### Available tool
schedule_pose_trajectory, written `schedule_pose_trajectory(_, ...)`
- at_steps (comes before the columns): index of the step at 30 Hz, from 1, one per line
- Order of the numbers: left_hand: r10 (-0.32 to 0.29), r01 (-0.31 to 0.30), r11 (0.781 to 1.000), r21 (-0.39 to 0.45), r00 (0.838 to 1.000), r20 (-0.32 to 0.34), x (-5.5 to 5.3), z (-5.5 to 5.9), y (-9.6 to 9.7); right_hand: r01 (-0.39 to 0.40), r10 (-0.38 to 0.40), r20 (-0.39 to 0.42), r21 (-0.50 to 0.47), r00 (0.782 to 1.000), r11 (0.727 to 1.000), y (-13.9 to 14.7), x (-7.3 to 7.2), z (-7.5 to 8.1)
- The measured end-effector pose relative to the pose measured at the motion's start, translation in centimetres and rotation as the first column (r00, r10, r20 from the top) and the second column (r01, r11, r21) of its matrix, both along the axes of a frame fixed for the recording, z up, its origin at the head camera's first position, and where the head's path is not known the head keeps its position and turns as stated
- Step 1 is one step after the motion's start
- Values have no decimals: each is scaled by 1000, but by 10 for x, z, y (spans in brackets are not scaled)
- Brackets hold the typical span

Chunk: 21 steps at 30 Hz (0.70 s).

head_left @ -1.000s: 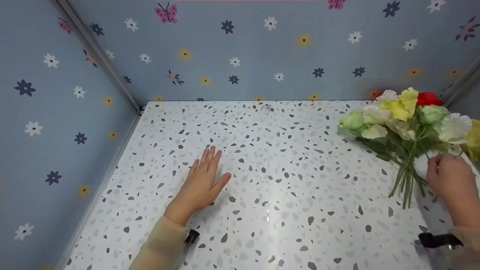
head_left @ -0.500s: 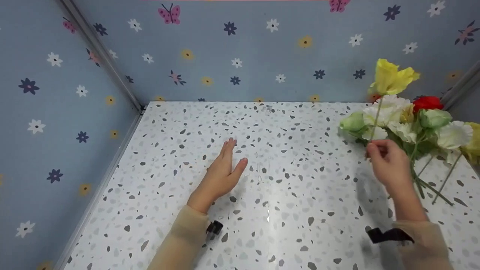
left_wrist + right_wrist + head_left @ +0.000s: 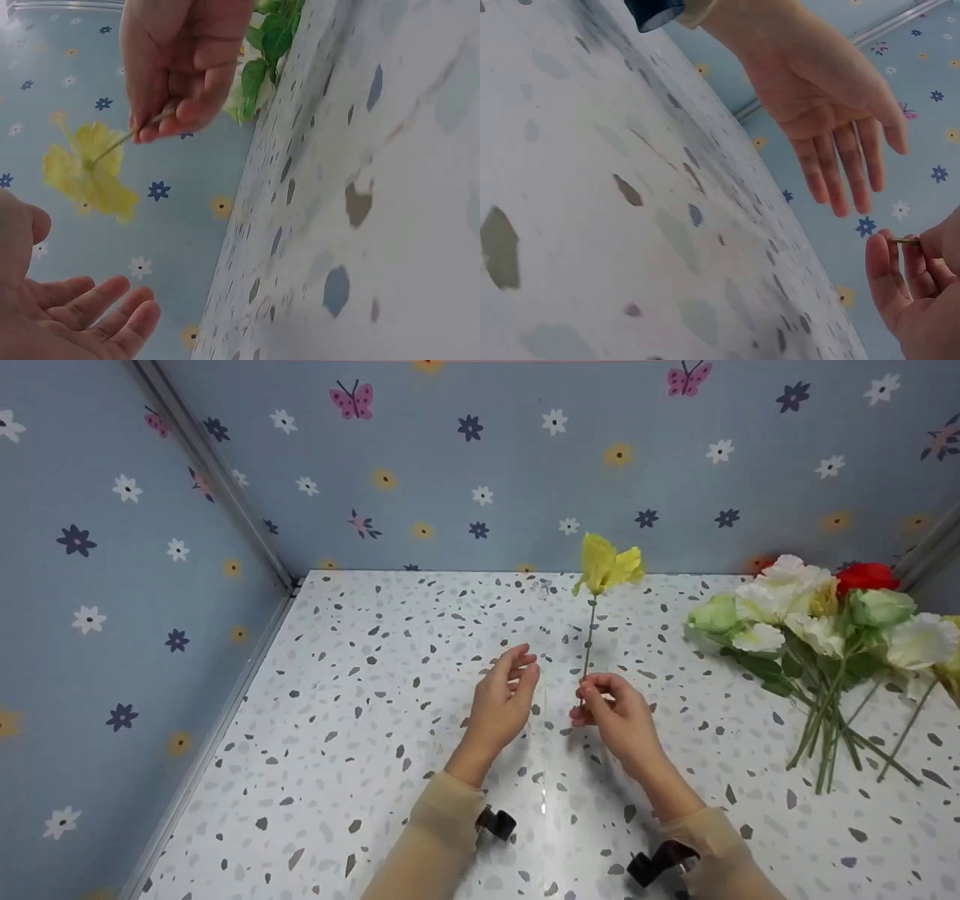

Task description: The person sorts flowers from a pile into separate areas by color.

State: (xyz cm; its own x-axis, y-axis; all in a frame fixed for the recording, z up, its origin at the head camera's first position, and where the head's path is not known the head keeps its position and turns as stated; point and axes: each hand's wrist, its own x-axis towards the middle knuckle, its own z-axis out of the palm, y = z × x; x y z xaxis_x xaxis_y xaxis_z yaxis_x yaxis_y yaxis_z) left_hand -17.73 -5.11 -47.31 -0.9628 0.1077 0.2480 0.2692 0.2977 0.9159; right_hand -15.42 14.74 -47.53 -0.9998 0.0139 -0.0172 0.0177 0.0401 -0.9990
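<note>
A yellow artificial flower (image 3: 606, 566) on a thin green stem stands upright over the middle of the table. My right hand (image 3: 619, 720) pinches the lower stem between thumb and fingers. In the left wrist view the flower (image 3: 91, 169) tilts out from the right hand's (image 3: 184, 67) fingertips. My left hand (image 3: 504, 697) is held just to the left of the stem, its fingers loosely bent and holding nothing. Seen from the right wrist, the left hand (image 3: 825, 105) has its palm turned toward the flower's stem end (image 3: 905, 241).
At the right lies a pile of artificial flowers (image 3: 814, 630), white, pale green, red and yellow, with their stems (image 3: 829, 735) pointing to the front. The speckled white table (image 3: 375, 720) meets blue patterned panels (image 3: 420, 450) at the back and left.
My right hand has lifted the yellow flower from the pile and carried it left to the middle. The left hand has moved right toward it, its fingers now more bent.
</note>
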Motion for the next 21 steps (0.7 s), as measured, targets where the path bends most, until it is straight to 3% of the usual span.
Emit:
schedule_pose_trajectory(4, -19, 16, 997, 69, 999, 46, 3, -2, 12, -33, 31, -30, -81, 999, 996, -15, 8, -11)
schedule_pose_trajectory(10, -83, 76, 988, 133, 995, 49, 2, -5, 16, -88, 83, -39, -144, 996, 986, -28, 15, -24)
schedule_pose_trajectory(21, -147, 136, 984, 119, 985, 94, 4, -2, 12, -58, 61, 14, -152, 998, 987, -31, 17, -33)
